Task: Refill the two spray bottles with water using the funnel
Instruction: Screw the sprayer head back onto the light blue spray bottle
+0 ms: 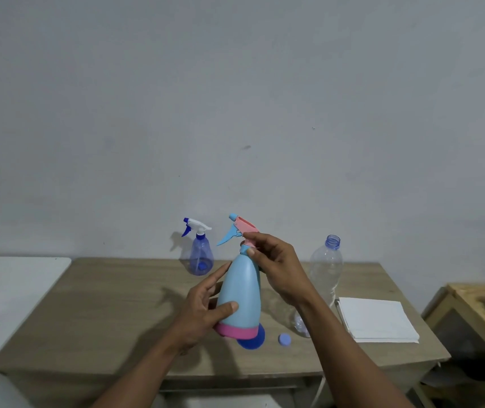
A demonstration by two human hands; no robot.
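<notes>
I hold a light-blue spray bottle [239, 293] with a pink base band and a pink and blue trigger head above the table. My left hand [203, 312] grips its lower body. My right hand [273, 266] pinches the collar at its neck, just under the trigger head. A dark-blue funnel [253, 340] lies on the table behind the bottle's base, mostly hidden. A clear blue spray bottle [199, 254] with a white and blue trigger stands at the back. An uncapped clear plastic water bottle [325, 269] stands to the right, its blue cap [284, 339] lying on the table.
The wooden table [111, 319] stands against a grey wall. A stack of white paper napkins [376, 319] lies at the right. A white surface [5, 290] adjoins on the left, and a wooden stand [482, 307] is at the far right.
</notes>
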